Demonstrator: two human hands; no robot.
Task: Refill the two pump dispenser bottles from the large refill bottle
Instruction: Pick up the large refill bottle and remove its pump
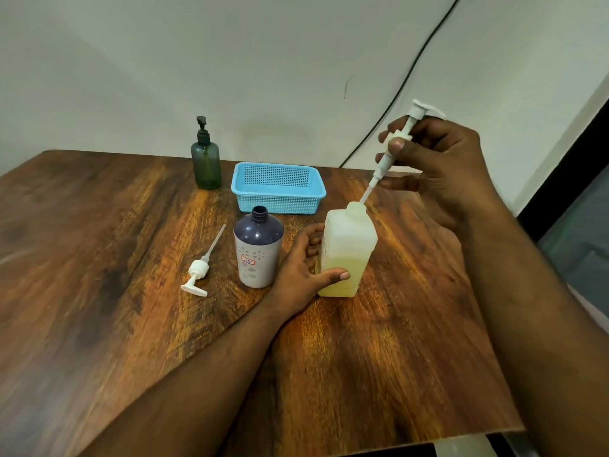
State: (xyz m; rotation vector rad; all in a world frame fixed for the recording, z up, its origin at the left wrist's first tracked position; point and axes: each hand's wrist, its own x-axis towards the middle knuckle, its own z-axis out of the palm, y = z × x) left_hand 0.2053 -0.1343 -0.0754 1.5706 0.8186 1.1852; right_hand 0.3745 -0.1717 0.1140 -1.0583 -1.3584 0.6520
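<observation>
You are at the pump stage: your left hand (304, 265) wraps the translucent square bottle (349, 252) upright on the surface (99, 291), your right hand (438, 163) pinches its white pump (400, 140), dip tube in the neck; next, keep the tube straight.

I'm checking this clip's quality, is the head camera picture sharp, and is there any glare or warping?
Head view: centre fairly sharp, the translucent bottle and blue basket read clearly; table grain smears toward the left and lower edges; wide-angle bending curves the table's edges; soft sheen on the wood, no harsh glare.
</observation>
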